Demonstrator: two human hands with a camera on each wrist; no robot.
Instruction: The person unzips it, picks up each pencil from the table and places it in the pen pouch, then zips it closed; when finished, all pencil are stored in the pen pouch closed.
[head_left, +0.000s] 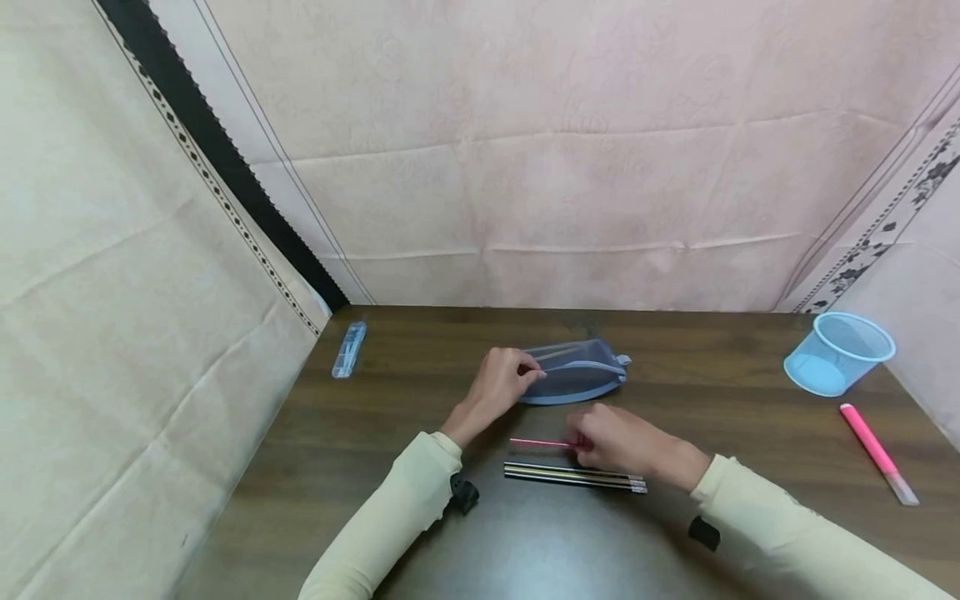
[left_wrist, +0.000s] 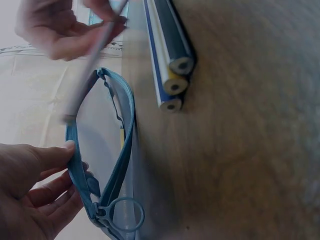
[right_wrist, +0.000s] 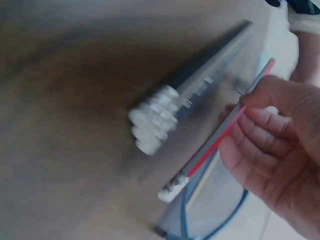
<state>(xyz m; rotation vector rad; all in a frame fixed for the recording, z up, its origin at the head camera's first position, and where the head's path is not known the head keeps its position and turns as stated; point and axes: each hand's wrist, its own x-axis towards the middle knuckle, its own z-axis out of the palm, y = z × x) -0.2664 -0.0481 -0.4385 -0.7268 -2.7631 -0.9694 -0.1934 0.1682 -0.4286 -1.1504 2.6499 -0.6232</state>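
My left hand (head_left: 501,385) pinches the rim of a blue see-through zip pouch (head_left: 577,385) between thumb and fingers. The pouch's mouth gapes in the left wrist view, with a ring-shaped zip pull (left_wrist: 142,212) at its near end. A thin yellow pencil (left_wrist: 122,136) shows inside it. Just in front of the pouch, my right hand (head_left: 618,437) pinches a red-and-grey pencil (right_wrist: 212,141) partway along, its white eraser end sticking out. Several dark pencils (head_left: 573,477) lie side by side on the table nearer me, white erasers toward the right.
On the wooden table (head_left: 712,358), a light-blue mesh cup (head_left: 836,358) stands at the back right. Nearer me lies a pink stick with a pale tip (head_left: 873,446). A flat pale-blue object (head_left: 348,350) lies at the back left. Cloth hangs behind and at both sides.
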